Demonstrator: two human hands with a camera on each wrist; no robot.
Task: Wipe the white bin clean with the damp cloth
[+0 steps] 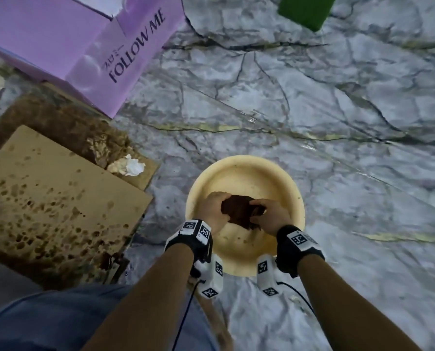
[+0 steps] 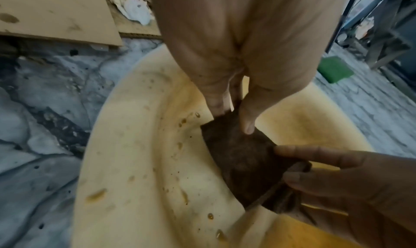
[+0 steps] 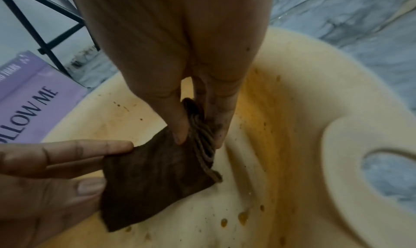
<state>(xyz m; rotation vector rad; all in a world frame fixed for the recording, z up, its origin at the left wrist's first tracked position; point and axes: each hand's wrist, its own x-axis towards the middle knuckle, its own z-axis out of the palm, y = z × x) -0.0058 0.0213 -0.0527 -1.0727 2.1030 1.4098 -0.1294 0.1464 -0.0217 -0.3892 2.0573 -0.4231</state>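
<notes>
The white bin (image 1: 236,163) is a round, cream-looking tub standing on the marble floor, with brown drops and yellowish stains on its inside wall (image 2: 135,162) (image 3: 292,127). A dark brown damp cloth (image 1: 239,210) is stretched between both hands over the inside of the bin. My left hand (image 1: 220,207) pinches one edge between thumb and fingers (image 2: 234,113). My right hand (image 1: 259,210) pinches the bunched opposite edge (image 3: 195,127). The cloth (image 2: 243,162) (image 3: 153,177) hangs flat and folded; its lower edge is close to the bin wall.
A purple box (image 1: 125,51) marked FOLLOW ME lies at the back left. Stained wet cardboard (image 1: 46,198) with a crumpled tissue (image 1: 127,167) sits left of the bin. A green object (image 1: 305,8) is far back. Black metal legs (image 3: 33,20) stand behind the box.
</notes>
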